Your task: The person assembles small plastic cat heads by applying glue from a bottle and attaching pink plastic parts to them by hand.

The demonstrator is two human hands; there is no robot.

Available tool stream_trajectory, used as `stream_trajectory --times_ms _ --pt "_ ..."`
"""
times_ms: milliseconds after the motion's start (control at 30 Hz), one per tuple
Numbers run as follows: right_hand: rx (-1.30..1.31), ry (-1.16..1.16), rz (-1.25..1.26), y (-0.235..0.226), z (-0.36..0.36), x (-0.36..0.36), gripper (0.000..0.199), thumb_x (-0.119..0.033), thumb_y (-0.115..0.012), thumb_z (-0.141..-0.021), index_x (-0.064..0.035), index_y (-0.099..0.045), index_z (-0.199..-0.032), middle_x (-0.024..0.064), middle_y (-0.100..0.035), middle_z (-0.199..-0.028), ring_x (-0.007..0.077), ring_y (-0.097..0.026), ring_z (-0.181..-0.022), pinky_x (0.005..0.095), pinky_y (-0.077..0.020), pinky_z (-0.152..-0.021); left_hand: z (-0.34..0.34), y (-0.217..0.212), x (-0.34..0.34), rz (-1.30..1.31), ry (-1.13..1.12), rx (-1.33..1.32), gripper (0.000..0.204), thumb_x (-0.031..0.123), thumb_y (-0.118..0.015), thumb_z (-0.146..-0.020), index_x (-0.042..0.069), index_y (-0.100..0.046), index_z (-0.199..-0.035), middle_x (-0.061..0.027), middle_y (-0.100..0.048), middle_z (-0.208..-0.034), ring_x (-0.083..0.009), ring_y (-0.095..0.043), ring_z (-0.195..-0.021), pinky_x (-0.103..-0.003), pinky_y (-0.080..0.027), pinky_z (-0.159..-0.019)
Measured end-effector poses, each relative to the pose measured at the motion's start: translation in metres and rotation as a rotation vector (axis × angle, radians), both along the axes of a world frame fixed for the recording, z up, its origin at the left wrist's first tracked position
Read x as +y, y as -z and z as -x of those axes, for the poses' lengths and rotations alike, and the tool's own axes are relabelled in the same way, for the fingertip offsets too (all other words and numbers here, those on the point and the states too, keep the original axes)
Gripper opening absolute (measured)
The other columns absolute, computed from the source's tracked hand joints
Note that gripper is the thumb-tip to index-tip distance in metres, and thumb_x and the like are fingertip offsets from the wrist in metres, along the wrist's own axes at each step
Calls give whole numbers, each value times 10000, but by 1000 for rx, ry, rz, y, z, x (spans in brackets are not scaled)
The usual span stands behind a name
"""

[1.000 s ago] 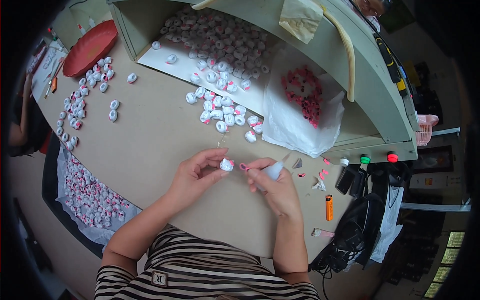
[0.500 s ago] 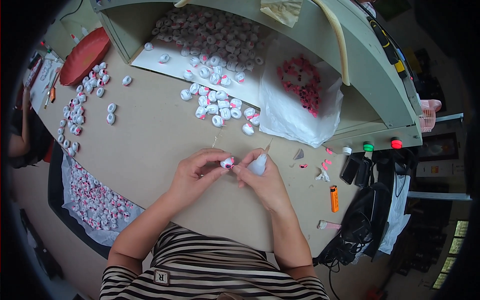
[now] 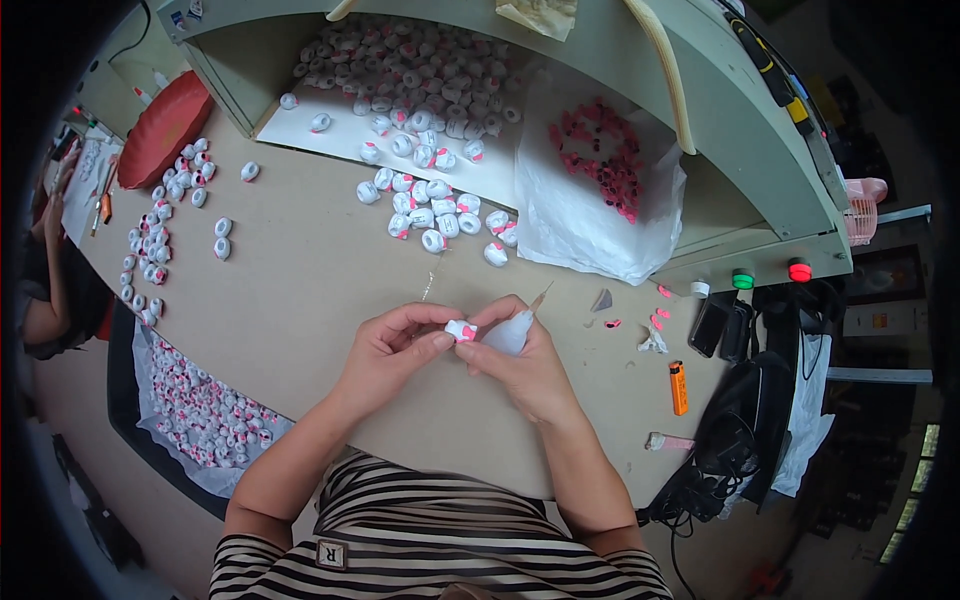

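Both hands meet over the middle of the table (image 3: 300, 300), just in front of the striped shirt (image 3: 440, 540). Left hand (image 3: 385, 350) has thumb and forefinger pinched shut on a small white cap (image 3: 460, 329) with a pink spot; the other fingers curl loosely under. Right hand (image 3: 525, 365) touches the cap's other side with its fingertips and is wrapped closed around a white squeeze bottle (image 3: 508, 333), its thin nozzle pointing up and away from the person. The cap sits between the two hands, lifted off the table, touching both. Beyond the hands, a loose pile of caps (image 3: 430, 205) lies on the table and runs back under a shelf (image 3: 700, 110). Right of the pile, a white bag (image 3: 590, 230) holds pink bits (image 3: 600, 160). Far left, more caps in rows (image 3: 165, 215) beside a red tray (image 3: 160, 130). At the near left edge, a plastic sheet (image 3: 200, 420) is full of caps. Right of the hands, a few pink scraps (image 3: 655, 315), an orange lighter (image 3: 679, 387), a black bag (image 3: 745, 420). Another person's arm (image 3: 45, 280) shows at far left.
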State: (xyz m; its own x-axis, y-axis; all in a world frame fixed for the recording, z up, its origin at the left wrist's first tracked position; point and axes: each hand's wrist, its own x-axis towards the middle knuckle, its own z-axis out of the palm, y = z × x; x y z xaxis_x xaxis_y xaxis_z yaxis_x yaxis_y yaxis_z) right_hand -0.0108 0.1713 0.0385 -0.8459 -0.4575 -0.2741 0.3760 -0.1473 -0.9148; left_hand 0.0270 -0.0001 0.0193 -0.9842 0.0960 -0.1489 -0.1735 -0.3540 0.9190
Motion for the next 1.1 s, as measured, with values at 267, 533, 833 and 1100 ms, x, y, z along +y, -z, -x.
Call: stream_trajectory --times_ms 267,533,833,1100 --pt "-66 7 203 14 -5 -7 204 -3 -664 -781 -46 -500 -896 56 -581 -845 97 -560 -703 226 -462 -595 -3 7 -7 -106 61 -27 223 54 -578 -870 13 -583 -1089 -44 -612 -1024 -105 -566 -945 -248 -456 -842" --pt "-144 42 66 8 0 -2 303 -166 -553 -897 -7 -508 -1151 82 -579 -983 128 -572 -810 259 -474 -641 -1 -10 -76 693 -520 292 235 42 -621 -815 20 -584 -1047 -76 -552 -1052 -168 -538 -972 -276 -421 -869" --pt "-66 43 111 11 5 6 381 -284 -450 -943 9 -497 -1182 96 -576 -941 144 -585 -764 259 -469 -610 -72 -138 -1 -252 144 1131 152 184 -653 -816 107 -581 -925 -58 -579 -945 -217 -545 -887 -449 -513 -782" --pt "-27 41 75 11 2 5 422 -310 -423 -946 24 -480 -1197 98 -575 -923 147 -589 -693 245 -452 -556 -68 -141 13 -597 262 918 290 320 -738 -748 147 -685 -974 -24 -497 -946 -151 -448 -806 -283 -431 -675"
